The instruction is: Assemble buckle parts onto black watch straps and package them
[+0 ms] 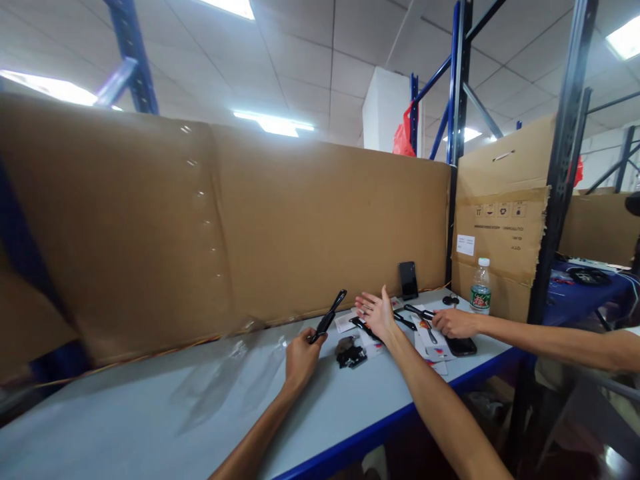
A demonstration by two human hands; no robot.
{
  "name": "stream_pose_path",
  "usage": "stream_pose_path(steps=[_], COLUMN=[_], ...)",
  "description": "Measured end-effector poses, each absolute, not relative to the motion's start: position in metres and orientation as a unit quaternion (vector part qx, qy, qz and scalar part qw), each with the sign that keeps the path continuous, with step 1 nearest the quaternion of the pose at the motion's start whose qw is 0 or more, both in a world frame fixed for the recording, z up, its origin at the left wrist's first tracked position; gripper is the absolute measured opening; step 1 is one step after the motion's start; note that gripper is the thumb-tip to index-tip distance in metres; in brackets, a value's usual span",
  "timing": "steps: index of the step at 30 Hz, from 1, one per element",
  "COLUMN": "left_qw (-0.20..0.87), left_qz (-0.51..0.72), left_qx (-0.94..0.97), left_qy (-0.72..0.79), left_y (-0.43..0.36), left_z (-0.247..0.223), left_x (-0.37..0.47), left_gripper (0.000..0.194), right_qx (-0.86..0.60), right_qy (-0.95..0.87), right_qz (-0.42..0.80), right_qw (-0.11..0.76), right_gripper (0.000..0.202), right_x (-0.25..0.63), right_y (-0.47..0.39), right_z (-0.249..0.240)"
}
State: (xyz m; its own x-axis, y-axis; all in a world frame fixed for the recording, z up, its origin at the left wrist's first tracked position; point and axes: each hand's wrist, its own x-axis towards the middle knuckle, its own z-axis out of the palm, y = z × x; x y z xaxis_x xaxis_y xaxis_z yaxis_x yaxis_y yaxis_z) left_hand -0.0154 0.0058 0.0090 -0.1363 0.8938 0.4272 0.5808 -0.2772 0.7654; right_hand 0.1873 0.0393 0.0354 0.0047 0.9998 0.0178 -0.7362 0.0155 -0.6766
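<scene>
My left hand (302, 359) is closed around the lower end of a slim black tool (329, 319), which points up and to the right above the table. My right hand (376, 312) is raised with its palm up and fingers spread, holding nothing. Between the two forearms, a small heap of black parts (351, 353) lies on the table. Behind and beside my right hand are printed cards (345, 322) and more black tools (405, 321), partly hidden by my hand and wrist.
At the right, another person's hand (454, 323) holds a black tool over cards and a dark phone (461, 347). A bottle (481, 288) and an upright phone (408, 279) stand behind. Clear plastic bags (220, 380) lie left on the table (125, 413); cardboard (325, 233) walls the back.
</scene>
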Motion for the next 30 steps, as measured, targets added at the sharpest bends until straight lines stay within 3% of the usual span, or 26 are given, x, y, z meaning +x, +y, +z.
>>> stream_pose_path(steps=[12,30], left_qw=[0.157,0.181], left_qz=[0.456,0.441], left_qx=[0.654,0.640], left_qy=[0.583,0.603], left_y=[0.007,0.017], left_z=[0.006,0.003], left_x=[-0.020,-0.028], left_gripper=[0.033,0.043], right_qx=[-0.289,-0.387], right_qy=[-0.196,-0.276], right_qz=[0.615,0.563], right_qw=[0.706,0.676], right_gripper=[0.052,0.036], right_x=[0.194,0.174], right_y=[0.043,0.037], right_z=[0.036,0.036])
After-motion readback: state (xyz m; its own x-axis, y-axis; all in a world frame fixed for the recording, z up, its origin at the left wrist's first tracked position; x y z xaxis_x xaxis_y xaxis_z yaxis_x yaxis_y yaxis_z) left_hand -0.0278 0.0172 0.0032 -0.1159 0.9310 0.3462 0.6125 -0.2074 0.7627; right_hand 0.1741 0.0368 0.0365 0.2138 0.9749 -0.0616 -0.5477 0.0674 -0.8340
